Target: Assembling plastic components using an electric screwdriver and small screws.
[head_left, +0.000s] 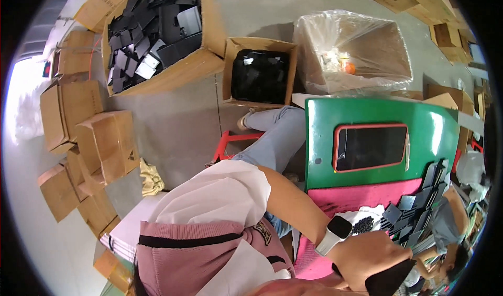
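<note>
My left hand [367, 259], a pale watch on its wrist, is low on the right of the head view. Its fingers are closed round a thin black flat piece [390, 279]. Of my right arm [293, 288] only a strip of skin shows at the lower edge, and the right hand's fingers are hidden or cut off. Beside my left wrist, small black parts [363, 224] lie heaped on a white cloth [378, 212] over a pink mat [361, 194]. Several black flat pieces [419, 212] are piled just beyond.
A phone [372, 146] in a red case lies on the green table top [319, 118]. Cartons of black pieces [157, 18] [260, 76] and a plastic-lined box [367, 50] stand on the floor. Brown cartons [107, 144] are stacked left. Another person [450, 228] is at far right.
</note>
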Available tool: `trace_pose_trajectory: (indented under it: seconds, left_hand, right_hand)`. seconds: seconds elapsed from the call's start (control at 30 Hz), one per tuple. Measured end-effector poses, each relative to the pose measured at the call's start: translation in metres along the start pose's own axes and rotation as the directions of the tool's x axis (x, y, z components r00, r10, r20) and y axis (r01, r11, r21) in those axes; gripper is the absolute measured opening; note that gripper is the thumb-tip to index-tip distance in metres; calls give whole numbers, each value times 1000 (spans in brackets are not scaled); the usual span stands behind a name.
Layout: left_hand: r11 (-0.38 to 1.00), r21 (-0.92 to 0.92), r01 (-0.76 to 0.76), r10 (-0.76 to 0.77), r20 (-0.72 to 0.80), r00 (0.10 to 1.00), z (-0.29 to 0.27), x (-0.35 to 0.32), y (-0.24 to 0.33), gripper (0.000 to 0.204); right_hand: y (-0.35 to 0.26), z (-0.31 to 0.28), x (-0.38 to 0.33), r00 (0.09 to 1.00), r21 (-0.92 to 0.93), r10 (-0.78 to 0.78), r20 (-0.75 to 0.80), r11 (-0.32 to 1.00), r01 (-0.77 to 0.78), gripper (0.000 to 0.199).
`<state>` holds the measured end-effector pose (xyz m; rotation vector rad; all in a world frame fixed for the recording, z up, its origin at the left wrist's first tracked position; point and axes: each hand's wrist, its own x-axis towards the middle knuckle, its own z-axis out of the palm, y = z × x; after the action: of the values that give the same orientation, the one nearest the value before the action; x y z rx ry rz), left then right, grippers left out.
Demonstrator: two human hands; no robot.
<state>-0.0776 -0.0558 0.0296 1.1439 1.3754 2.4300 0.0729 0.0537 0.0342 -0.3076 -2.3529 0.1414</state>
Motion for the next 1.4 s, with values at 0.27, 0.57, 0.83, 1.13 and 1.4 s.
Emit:
trace_pose_trajectory:
  seconds: [0.27,0.57,0.83,1.13,1.4]
  left_hand:
    - [949,122,292,-280,-106,954,-81,29,23,74]
    - [619,88,780,-634,-531,563,-108,-101,95,66]
    - [587,-450,673,-682,-722,113,-15,-230,125,46]
    - [550,-216,807,-676,-683,278,-108,-259,151,46]
    - [543,-88,835,-366,-920,141,-229,-270,272,53]
  right_hand:
    - [-53,14,43,733,506,416,539,535,-676,70]
    - [-122,42,47,122,234,-289,950,393,-889,35]
    - [-117,-2,-60,-64,216,-492,868,491,-844,26]
    - [-180,26,-81,-77,88,-439,895,345,-934,30]
    - [-332,53,-29,-26,117,-260,965,520,-846,24]
